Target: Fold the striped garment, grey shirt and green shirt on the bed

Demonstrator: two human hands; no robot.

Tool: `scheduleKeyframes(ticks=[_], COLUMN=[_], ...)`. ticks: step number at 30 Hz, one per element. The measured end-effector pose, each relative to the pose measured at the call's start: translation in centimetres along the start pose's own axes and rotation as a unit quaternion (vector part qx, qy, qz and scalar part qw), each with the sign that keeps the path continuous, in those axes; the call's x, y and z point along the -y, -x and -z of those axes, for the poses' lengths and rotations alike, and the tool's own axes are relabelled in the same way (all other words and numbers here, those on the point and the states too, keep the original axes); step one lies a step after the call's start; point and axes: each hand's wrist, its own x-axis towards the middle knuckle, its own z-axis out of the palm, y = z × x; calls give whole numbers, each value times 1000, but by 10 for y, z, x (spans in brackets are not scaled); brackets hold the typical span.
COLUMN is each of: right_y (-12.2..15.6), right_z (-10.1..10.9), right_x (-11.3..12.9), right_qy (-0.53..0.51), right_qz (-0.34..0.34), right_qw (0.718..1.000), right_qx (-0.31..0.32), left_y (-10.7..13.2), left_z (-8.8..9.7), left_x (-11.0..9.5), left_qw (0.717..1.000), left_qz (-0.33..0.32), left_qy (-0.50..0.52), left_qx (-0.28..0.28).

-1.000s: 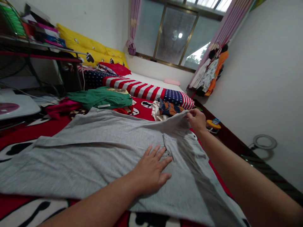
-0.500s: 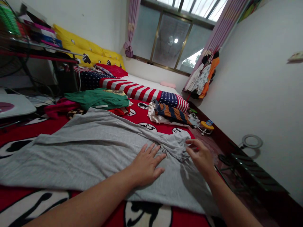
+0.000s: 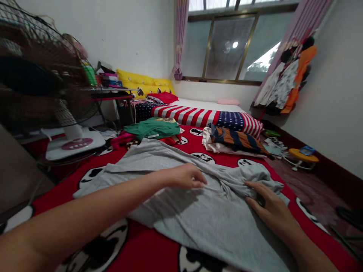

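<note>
A grey T-shirt [image 3: 210,223] lies crumpled and bunched on a red blanket [image 3: 53,192] printed with black-and-white cartoon figures. My left hand [image 3: 184,176] reaches across the shirt's middle, its fingers curled at a fold; I cannot tell whether they pinch the cloth. Lower right, my right hand [image 3: 269,206] presses into the gathered grey fabric, with its fingers closed over a bunched fold. The shirt's collar and sleeves are hidden in the folds.
A standing fan [image 3: 48,90] with a white base [image 3: 75,147] is at the left. Beyond the shirt lie a green garment [image 3: 151,128] and a striped garment on white cloth [image 3: 235,140]. Flag-patterned bedding [image 3: 198,115] lies behind them. The blanket's right edge [image 3: 283,177] meets a dark floor.
My view has swung left, bringing the fan into sight. The shirt is now more bunched toward the middle. My left hand has lifted from flat on the cloth, and my right hand has come down onto the folds.
</note>
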Motion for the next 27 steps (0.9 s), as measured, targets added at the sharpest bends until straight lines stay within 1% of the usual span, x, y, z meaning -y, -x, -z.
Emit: scheduleKeyframes(ticks=[1,2,3,4,5,6,7,9,11,14,17,19,22,24,25,27], right_y=[-1,-1,-2,-2,-2,-2,-2,-1,-1,-1,-1,-1,-2,-2,-3,-2], right_z=[1,1,1,1,1,0,0,-2,-3,-5,-4,-4,-4,-5,-5,-6], right_x=[-1,-1,-2,-1,-1,0,0,-1,-4,-10,-14,-14,-13,-10,-9,-8], right_qy=[13,25,35,42,45,46,45,43,47,54,55,52,44,40,37,29], right_qz=[7,14,22,26,28,28,25,13,-4,-17,-7,2,5,-5,-13,-26], right_qw=[1000,1000,999,999,998,998,998,998,998,998,998,998,999,999,999,999], right_qx=[-4,-7,-8,-11,-14,-20,-27,-38,-47,-38,-21,-20,-13,-6,-4,-6], left_y=[2,6,10,15,21,26,32,41,45,43,42,46,62,79,89,113], left_z=[16,33,49,64,79,91,101,115,120,120,122,125,125,115,105,81], left_x=[15,31,48,66,82,97,110,128,138,141,138,133,119,103,93,72], left_qw=[999,992,980,968,961,959,955,941,927,920,915,913,913,915,917,924], left_qz=[32,64,99,131,153,168,184,214,232,237,232,214,170,147,135,103], left_qy=[-30,-73,-111,-147,-172,-188,-211,-260,-293,-312,-330,-345,-358,-356,-352,-342], left_qx=[-32,-85,-133,-157,-152,-133,-101,-44,-18,-9,-5,-29,-92,-121,-131,-136])
